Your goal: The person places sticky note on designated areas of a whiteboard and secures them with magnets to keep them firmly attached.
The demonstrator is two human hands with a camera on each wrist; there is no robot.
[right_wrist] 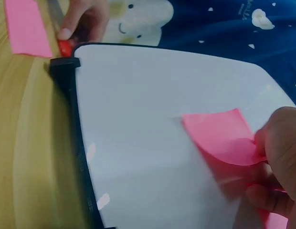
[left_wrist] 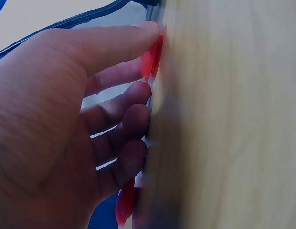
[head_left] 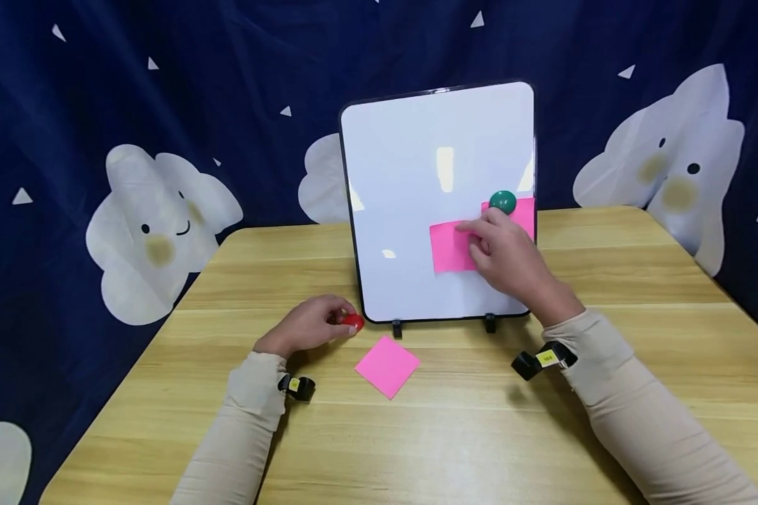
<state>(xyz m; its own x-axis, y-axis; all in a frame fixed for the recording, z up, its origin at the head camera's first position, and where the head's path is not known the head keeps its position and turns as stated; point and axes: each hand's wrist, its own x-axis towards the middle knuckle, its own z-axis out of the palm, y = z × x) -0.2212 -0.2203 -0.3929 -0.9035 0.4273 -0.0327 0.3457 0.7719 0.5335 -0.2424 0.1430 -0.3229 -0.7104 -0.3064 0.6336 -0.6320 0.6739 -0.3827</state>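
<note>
My left hand (head_left: 312, 324) pinches a round red magnet (head_left: 353, 322) between thumb and forefinger, low over the table by the whiteboard's bottom left corner. In the left wrist view the red magnet (left_wrist: 153, 57) is at the fingertips, while a second red disc (left_wrist: 124, 204) shows below the little finger. At the whiteboard (head_left: 398, 182), my right hand (head_left: 508, 252) pinches a pink paper square (head_left: 448, 247) by its edge against the surface. That square bows away from the board in the right wrist view. Just above this hand, a green magnet (head_left: 502, 202) sits over another pink square (head_left: 526, 214).
A loose pink square (head_left: 387, 367) lies on the wooden table (head_left: 455, 435) in front of the board. Small black feet (head_left: 397, 328) support the whiteboard's lower edge. Behind it hangs a dark blue curtain (head_left: 259, 63) with cloud faces.
</note>
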